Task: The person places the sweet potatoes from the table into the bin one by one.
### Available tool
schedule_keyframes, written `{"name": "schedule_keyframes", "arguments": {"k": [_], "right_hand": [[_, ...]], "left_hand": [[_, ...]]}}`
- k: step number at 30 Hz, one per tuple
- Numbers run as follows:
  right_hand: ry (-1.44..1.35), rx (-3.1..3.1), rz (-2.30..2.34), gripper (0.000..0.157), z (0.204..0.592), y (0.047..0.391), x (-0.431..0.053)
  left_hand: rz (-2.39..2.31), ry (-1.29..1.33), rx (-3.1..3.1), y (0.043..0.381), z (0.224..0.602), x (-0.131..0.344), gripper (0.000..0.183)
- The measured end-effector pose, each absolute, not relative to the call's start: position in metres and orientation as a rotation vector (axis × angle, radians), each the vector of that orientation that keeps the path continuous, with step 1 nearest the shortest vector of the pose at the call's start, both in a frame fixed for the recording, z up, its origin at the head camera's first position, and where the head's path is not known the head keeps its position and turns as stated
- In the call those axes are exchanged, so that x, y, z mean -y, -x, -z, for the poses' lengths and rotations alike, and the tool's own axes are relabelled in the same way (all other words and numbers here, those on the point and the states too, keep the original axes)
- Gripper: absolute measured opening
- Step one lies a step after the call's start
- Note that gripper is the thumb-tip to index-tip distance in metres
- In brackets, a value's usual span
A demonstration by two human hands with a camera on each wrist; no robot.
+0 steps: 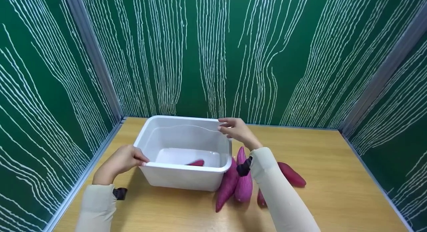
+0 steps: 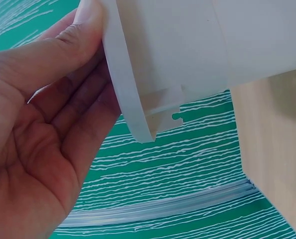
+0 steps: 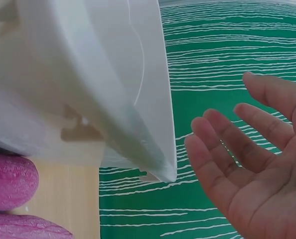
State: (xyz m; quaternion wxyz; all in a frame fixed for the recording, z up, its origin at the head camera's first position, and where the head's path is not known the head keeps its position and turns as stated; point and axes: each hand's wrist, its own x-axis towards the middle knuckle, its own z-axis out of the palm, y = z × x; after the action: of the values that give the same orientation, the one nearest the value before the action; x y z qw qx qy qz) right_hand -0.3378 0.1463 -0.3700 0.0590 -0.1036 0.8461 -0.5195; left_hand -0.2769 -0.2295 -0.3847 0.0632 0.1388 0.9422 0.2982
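A white plastic tub (image 1: 180, 177) stands on the table, raised slightly at the front in the head view. My left hand (image 1: 121, 160) pinches its rim at the near left corner, thumb on one side and fingers behind, as the left wrist view shows. Over by the far right corner, my right hand (image 1: 238, 130) has its fingers spread and relaxed; the right wrist view shows a gap between the fingertips and the rim (image 3: 153, 162). Inside the tub lies a red sweet potato (image 1: 196, 163), partly hidden by the front wall.
Two magenta, tapered sweet potatoes (image 1: 228, 183) lie against the tub's right side. Farther right, a red one (image 1: 292, 174) lies beside the right sleeve (image 1: 278, 192), which partly covers another. Green walls with white lines (image 1: 213, 58) enclose the wooden table (image 1: 333, 178).
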Motion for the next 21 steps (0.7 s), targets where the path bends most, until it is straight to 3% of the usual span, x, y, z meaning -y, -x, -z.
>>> {"name": "schedule_keyframes", "arguments": {"k": [21], "right_hand": [[0.346,-2.639,1.533,0.047,0.385,0.323,-0.187]], "left_hand": [[-0.902,-0.382,-2.836,0.276,0.385,0.227,0.014]]}}
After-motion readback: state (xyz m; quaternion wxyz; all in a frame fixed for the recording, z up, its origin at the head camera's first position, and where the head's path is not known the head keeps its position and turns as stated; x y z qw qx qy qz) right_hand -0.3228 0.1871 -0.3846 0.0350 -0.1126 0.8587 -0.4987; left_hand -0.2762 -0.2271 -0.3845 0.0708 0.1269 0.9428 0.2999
